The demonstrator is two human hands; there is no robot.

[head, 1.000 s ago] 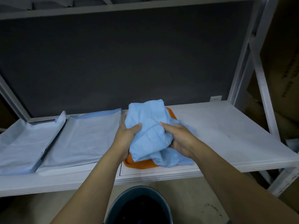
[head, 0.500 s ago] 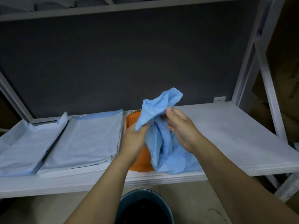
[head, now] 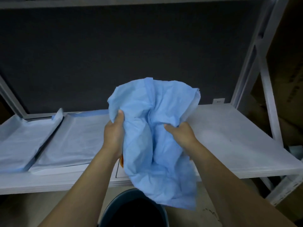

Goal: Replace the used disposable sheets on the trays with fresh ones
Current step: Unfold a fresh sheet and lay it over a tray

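A crumpled blue disposable sheet point(head: 152, 145) hangs in the air in front of the shelf, held by both hands. My left hand point(head: 114, 135) grips its left edge and my right hand point(head: 180, 134) grips its right side. The sheet's lower end droops past the shelf's front edge, above a dark round bin point(head: 134, 212) on the floor. Only a sliver of the orange tray point(head: 121, 162) shows behind the sheet. To the left lie two trays covered with pale blue sheets, one in the middle point(head: 73, 138) and one at the far left point(head: 21, 141).
The white shelf board point(head: 237, 145) stretches to the right of the sheet. A white metal rack post point(head: 268, 104) stands at the right, with cardboard boxes point(head: 288, 63) behind it. A dark panel backs the shelf.
Both hands have lifted the blue sheet off the orange tray and pulled it apart and toward me, so it now hangs over the bin and hides most of the tray.
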